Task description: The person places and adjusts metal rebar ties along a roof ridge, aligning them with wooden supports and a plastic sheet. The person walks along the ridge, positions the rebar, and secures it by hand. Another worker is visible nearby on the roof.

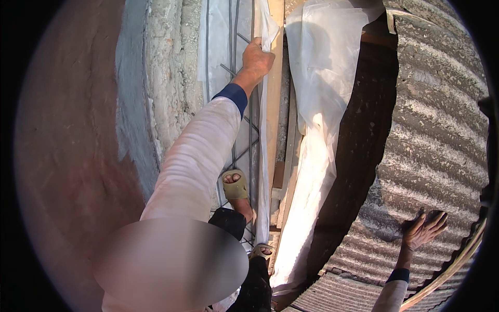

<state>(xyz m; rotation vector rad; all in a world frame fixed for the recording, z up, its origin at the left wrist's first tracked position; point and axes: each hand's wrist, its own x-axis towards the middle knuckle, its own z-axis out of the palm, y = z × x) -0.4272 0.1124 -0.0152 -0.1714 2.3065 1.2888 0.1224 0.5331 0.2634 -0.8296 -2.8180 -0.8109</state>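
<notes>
Plastic (268, 28) edge in left hand (258, 58); gap (358, 151) rightward.

My left hand (258, 58) hides its fingertips, apparently on plastic sheeting (264, 171). The lower edge cuts my right sleeve (391, 297). The grey oval (171, 262) is blurred.

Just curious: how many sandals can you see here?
2. One sandal is among the metal rods, below the left hand; the other sandal is lower and farther right, by the bottom of the white strip. Blurring at lower left could hide more.
</notes>
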